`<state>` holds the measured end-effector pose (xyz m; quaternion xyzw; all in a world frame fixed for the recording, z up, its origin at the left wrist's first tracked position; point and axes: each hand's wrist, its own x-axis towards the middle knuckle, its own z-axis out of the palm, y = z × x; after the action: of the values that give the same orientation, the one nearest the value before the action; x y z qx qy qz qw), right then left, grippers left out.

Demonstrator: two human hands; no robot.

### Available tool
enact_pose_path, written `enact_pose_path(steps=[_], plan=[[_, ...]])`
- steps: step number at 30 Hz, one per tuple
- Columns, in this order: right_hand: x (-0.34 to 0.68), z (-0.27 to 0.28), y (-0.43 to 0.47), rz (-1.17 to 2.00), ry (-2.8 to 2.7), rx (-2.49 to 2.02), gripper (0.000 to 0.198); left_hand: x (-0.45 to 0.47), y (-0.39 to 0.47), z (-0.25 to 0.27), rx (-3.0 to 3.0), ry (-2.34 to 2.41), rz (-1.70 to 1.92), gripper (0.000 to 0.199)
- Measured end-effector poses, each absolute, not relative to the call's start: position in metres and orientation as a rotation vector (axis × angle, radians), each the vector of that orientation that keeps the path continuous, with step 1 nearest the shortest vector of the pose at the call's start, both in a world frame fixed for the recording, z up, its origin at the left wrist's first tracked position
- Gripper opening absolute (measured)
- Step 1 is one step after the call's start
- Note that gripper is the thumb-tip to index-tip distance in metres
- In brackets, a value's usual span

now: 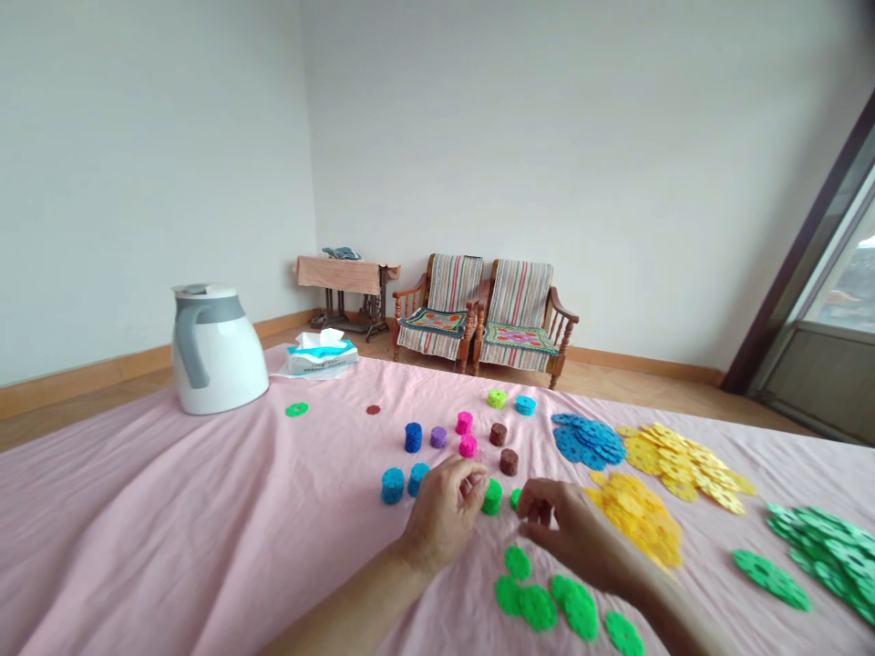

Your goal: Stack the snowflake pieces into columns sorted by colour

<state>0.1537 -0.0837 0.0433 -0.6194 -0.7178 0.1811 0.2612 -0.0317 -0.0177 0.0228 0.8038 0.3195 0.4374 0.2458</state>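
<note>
Your two forearms [355,597] are sitting nearest the head camera, both running off the bottom edge, with loose bright green discs [538,607] lying between them. Key relation: green stack [491,497] is standing upright between your hands, axis vertical, just right of your left hand [451,506]; left is the nearer hand. Small green piece [516,499] is sitting just right of that stack, right at the fingertips of your right hand [557,524]. Grip, left: fingers are curling in toward the thumb, leaving little gap; can't tell if they're pinching anything or touching the stack. Grip, right: fingers are bending inward, thumb hanging a bit below; can't tell whether they're holding the small green piece or only hovering beside it. Brown stack [509,462] is standing beyond, clear of both hands. Hidden stuff: right fingers are covering part of the small green piece, left hand is crowding the light blue stack [417,479], and the dark green pile [830,556] is getting cut off at the right edge.
</note>
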Motion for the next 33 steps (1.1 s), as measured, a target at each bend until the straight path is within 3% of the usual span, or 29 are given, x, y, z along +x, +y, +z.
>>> enact_pose_path(steps=[5, 13, 17, 20, 33], plan=[[0.144, 0.051, -0.099, 0.644, -2.089, -1.753, 0.025, -0.032, -0.018, 0.022, 2.193, 0.869, 1.193, 0.018], [0.153, 0.049, -0.085, 0.819, -1.874, -1.64, 0.005, -0.032, -0.019, 0.023, 2.207, 0.882, 1.194, 0.017], [0.174, 0.031, -0.066, 0.597, -1.462, -1.659, 0.011, -0.031, -0.018, 0.022, 2.211, 0.875, 1.196, 0.017], [0.183, 0.014, -0.055, 0.683, -1.317, -1.62, 0.017, -0.031, -0.017, 0.021, 2.214, 0.864, 1.201, 0.017], [0.187, -0.009, -0.041, 0.574, -1.396, -1.73, 0.013, -0.031, -0.017, 0.02, 2.211, 0.855, 1.207, 0.017]])
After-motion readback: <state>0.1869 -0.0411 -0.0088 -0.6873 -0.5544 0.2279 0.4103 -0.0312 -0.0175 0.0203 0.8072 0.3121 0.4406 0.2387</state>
